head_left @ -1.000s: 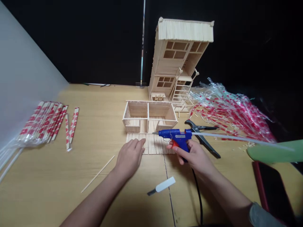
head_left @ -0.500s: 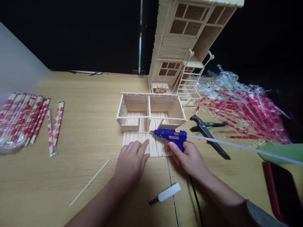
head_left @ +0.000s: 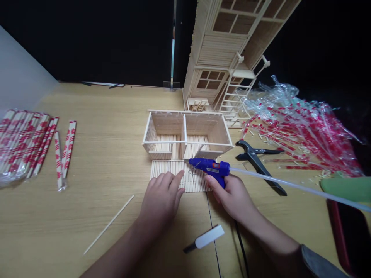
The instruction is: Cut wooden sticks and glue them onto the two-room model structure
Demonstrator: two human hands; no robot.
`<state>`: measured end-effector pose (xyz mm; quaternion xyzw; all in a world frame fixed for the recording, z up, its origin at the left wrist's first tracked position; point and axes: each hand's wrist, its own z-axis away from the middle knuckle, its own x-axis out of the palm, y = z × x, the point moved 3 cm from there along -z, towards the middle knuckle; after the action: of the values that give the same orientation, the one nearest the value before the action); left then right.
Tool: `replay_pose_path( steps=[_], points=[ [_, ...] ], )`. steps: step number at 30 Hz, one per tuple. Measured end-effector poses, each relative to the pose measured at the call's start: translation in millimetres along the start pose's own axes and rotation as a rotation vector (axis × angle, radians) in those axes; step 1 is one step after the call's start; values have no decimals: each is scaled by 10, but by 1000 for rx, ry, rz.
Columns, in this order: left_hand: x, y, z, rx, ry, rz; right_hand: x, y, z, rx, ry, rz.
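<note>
My right hand (head_left: 234,195) is wrapped round the handle of a blue hot glue gun (head_left: 210,166). A long clear glue stick (head_left: 284,186) trails out of its back. The nozzle points left, at the front foot of the middle wall of a small two-room model house (head_left: 185,144) built from thin wooden sticks. Fingers stretched out, my left hand (head_left: 162,195) lies on the stick floor (head_left: 189,185) that extends in front of the rooms. Its index finger reaches close to the nozzle. Whether the nozzle touches the wood I cannot tell.
Behind stands a taller stick house (head_left: 217,58) with a ladder. Black pliers (head_left: 257,164) and a heap of torn wrappers (head_left: 307,127) lie right, with a phone (head_left: 350,235). Packed chopsticks (head_left: 26,143) lie left. Nearer are a loose stick (head_left: 108,224) and a white-handled blade (head_left: 210,236).
The view has shifted slightly, so the background things sit a little differently. Both hands and the glue gun keep nearly the same place at the model.
</note>
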<state>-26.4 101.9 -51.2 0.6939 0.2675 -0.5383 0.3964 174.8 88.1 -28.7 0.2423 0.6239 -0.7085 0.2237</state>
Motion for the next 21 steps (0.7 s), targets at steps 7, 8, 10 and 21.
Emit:
replay_pose_path(
  steps=[7,8,10,21],
  points=[
    [-7,7,-1,10,11,-2,-7,-25,-1,-79,34,58],
    [-7,7,-1,13,16,-2,-10,-29,1,-81,38,66],
    [-6,7,-3,15,22,-4,-16,-35,4,-77,40,74],
    [-9,8,-2,12,3,-7,-38,-16,48,-68,45,77]
  ],
)
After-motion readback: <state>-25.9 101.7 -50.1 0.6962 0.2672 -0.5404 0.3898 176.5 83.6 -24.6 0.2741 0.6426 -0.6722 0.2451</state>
